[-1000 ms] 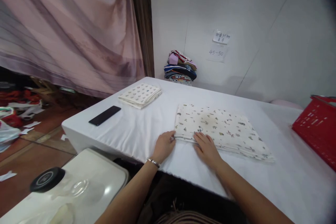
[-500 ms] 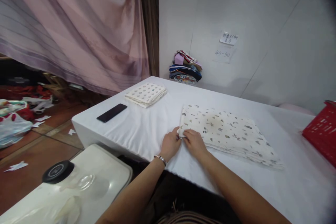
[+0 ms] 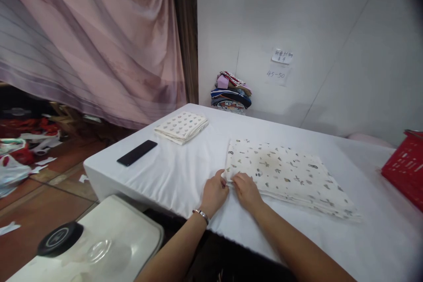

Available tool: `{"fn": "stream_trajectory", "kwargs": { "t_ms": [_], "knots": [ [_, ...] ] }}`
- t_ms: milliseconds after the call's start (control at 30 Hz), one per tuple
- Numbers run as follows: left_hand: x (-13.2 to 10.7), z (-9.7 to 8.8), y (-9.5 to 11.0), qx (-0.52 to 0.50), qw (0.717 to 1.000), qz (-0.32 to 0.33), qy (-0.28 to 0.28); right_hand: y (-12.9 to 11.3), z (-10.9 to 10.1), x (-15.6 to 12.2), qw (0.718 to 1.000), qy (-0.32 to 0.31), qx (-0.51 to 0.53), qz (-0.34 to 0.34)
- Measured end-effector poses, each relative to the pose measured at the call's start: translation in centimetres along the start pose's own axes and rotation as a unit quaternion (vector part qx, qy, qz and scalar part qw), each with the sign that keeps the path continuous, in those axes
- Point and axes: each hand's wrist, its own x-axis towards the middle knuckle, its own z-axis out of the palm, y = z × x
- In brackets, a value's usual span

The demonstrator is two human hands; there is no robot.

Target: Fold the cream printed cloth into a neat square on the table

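Observation:
A white cloth (image 3: 280, 169) with a small grey and olive print lies folded in several layers on the white-covered table (image 3: 185, 167). At its near left corner, my left hand (image 3: 215, 190) pinches the cloth's edge; a bracelet is on that wrist. Close beside it, my right hand (image 3: 246, 189) grips the near edge of the same corner, fingers curled over the fabric. Both hands almost touch. Farther left on the table sits a second folded cloth (image 3: 181, 127) with a heart-like print.
A black phone (image 3: 137, 153) lies near the table's left end. A red basket (image 3: 405, 167) stands at the right. Behind the table is a stack of folded fabrics (image 3: 231, 92) by the wall. A white surface with a black round lid (image 3: 60, 239) is at lower left.
The view has tilted slightly, so the table and cloths appear lower. Both hands stay at the cloth's corner, with only small finger movement.

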Motion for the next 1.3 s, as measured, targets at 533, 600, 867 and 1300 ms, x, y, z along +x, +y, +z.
{"fn": "stream_trajectory", "kwargs": {
  "t_ms": [533, 600, 867, 1300],
  "knots": [
    [0.2, -0.1, 0.2, -0.007, 1.0, -0.007, 0.001, -0.2, 0.5, -0.5, 1.0, 0.002, -0.002, -0.009],
    [0.2, -0.1, 0.1, -0.013, 1.0, -0.003, 0.001, -0.4, 0.4, -0.4, 1.0, 0.0, -0.004, -0.009],
    [0.9, -0.7, -0.5, -0.052, 0.998, -0.012, -0.023, -0.6, 0.2, -0.4, 1.0, 0.007, 0.004, 0.006],
    [8.8, 0.6, 0.9, 0.006, 0.994, -0.105, -0.015, 6.7, -4.8, -1.6, 0.985, 0.089, 0.103, 0.109]
  ]
}}
